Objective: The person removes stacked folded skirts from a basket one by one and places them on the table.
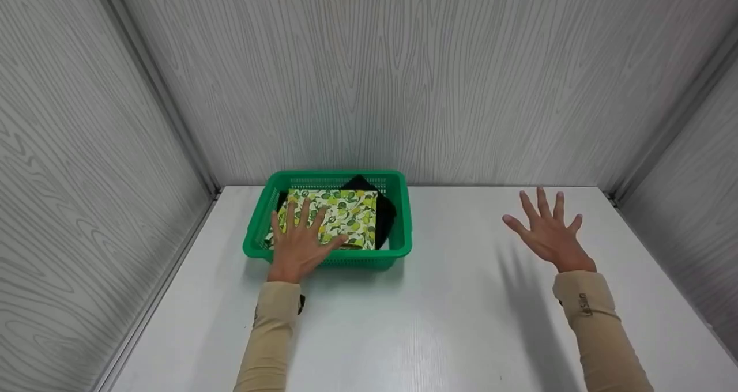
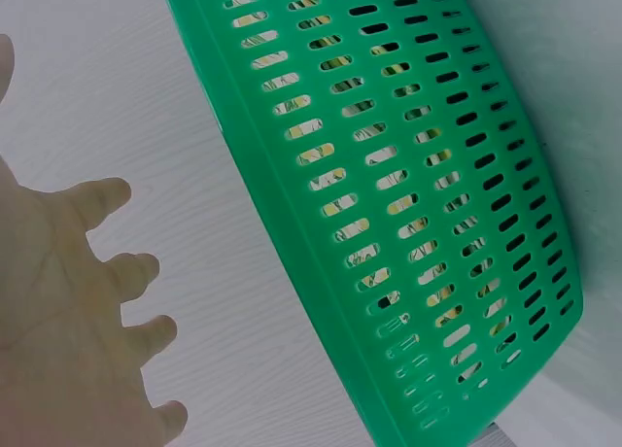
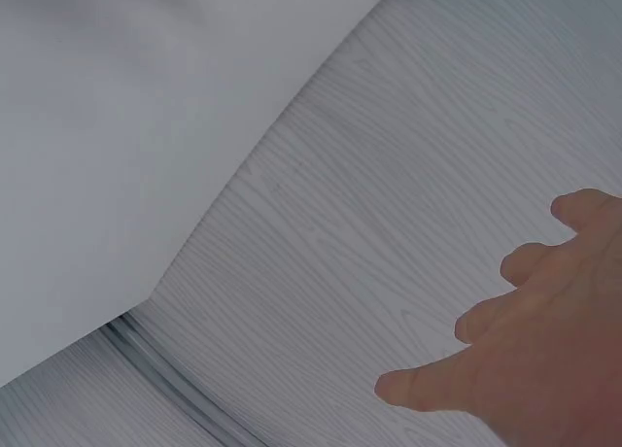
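A green plastic basket (image 1: 402,219) with slotted sides stands on the white table toward its back left. Inside lies a folded cloth (image 1: 351,216) with a yellow and green lemon print, and a black cloth (image 1: 385,219) shows beneath and beside it. My left hand (image 1: 297,251), fingers spread, hovers above the basket's front left part, overlapping the printed cloth in the head view. In the left wrist view the basket wall (image 2: 321,214) is apart from the fingers. My right hand (image 1: 550,239) is held over the table's right side, fingers spread and holding nothing.
The white table (image 1: 450,311) is bounded by a grey wood-grain back panel (image 1: 369,80) and side panels (image 1: 69,150) at left and right. The basket stands close to the back panel. Shadows of the arms fall on the tabletop.
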Tool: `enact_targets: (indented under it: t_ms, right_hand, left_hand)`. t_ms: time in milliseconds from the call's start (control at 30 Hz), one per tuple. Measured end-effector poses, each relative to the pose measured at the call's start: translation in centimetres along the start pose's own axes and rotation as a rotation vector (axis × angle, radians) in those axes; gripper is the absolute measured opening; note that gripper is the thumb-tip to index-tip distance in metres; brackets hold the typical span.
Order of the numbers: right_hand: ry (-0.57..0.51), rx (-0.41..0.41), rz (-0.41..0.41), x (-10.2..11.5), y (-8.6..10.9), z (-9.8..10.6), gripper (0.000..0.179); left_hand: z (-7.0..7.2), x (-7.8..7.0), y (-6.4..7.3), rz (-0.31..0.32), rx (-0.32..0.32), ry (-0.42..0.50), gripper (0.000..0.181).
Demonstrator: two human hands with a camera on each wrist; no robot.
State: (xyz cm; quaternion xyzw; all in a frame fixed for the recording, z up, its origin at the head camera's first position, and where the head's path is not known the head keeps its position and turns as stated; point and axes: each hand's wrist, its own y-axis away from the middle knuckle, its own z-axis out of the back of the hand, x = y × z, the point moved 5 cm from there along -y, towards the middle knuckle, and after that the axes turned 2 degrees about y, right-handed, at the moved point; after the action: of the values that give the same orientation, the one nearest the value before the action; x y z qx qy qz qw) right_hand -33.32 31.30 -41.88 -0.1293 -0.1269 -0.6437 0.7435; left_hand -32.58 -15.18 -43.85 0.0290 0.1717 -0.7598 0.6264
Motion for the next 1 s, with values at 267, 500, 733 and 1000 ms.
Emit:
enact_targets:
  t_ms: [267,500,733,1000]
  right_hand:
    - [-0.016,-0.346,0.163,2.3,-0.7,0.9,0.060]
    - [-0.048,-0.569,0.309,5.3,-1.5,0.6,0.027]
    - [-0.152,-0.518,0.363,8.4,-2.7,-0.6,0.018]
    - [-0.254,-0.422,0.384,12.4,-4.2,-2.8,0.014]
  left_hand:
    - [1.0,0.1,0.3,-0.100,-0.226,-0.083,0.076]
    - [1.3,0.4,0.2,-0.144,-0.357,-0.096,0.057]
    - [1.0,1.6,0.1,-0.137,-0.361,-0.044,0.050]
    - [0.2,3.1,0.1,-0.103,-0.306,0.002,0.053]
